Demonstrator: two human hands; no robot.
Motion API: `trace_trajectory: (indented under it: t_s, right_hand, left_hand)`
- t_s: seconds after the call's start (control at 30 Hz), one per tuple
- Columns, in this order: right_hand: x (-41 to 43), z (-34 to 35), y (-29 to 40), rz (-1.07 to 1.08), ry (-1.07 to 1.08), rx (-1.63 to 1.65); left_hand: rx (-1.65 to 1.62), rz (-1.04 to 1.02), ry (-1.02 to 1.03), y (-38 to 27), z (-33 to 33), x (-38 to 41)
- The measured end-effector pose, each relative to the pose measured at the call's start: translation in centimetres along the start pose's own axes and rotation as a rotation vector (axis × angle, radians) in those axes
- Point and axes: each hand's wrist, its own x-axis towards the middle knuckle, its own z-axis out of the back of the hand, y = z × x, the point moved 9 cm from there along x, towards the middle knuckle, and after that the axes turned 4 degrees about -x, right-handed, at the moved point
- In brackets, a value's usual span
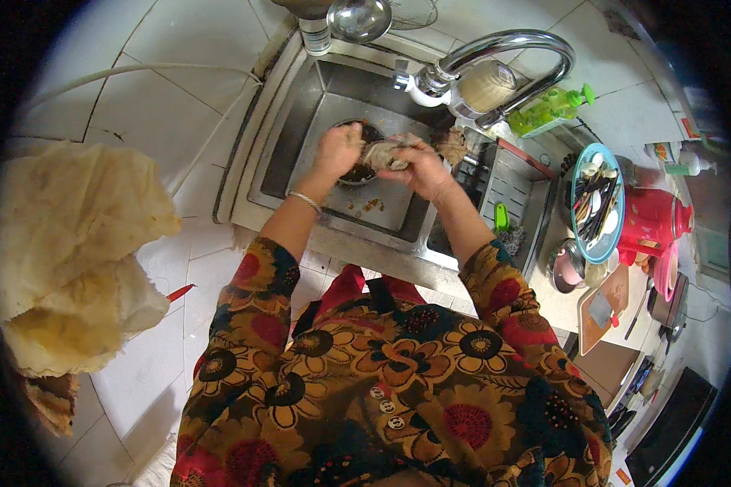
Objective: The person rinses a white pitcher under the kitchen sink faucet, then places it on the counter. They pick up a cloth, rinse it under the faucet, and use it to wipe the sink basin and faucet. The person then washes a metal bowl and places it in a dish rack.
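My left hand [339, 148], with a light bracelet at the wrist, is over the stainless steel sink [365, 100], its fingers curled beside a crumpled pale cloth [385, 156]. That cloth is gripped by my right hand [419, 167]. Whether the left fingers also pinch its edge cannot be told. Under both hands lies a round drain or dish with dark contents [358, 173], partly hidden. Orange-brown scraps [371, 206] are scattered on the sink floor near it. A brown crumpled cloth [452, 146] hangs over the divider at the right.
A chrome faucet [515, 39] curves over the back rim, beside a green pump bottle [548, 111]. Right of the sink are a blue basket of utensils [597, 204], a red thermos [655, 220] and a cutting board [603, 304] with a cleaver. Stained cloths [73, 243] hang at the left.
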Motion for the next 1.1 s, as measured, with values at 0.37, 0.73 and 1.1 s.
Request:
trace_trajectory:
  t_s: [0.37,0.73,1.1]
  right_hand:
    - [0.3,4.0,1.0,0.162,0.08,-0.789]
    - [3.7,3.8,-0.3,0.117,0.057,-0.457]
    - [2.7,5.0,2.9,0.181,0.296,-1.596]
  left_hand:
    - [-1.007,0.412,-0.078,1.7,1.8,0.5]
    - [-0.765,0.189,0.26,-5.5,1.1,0.8]
    - [0.36,-0.049,0.43,-0.2,4.0,3.0]
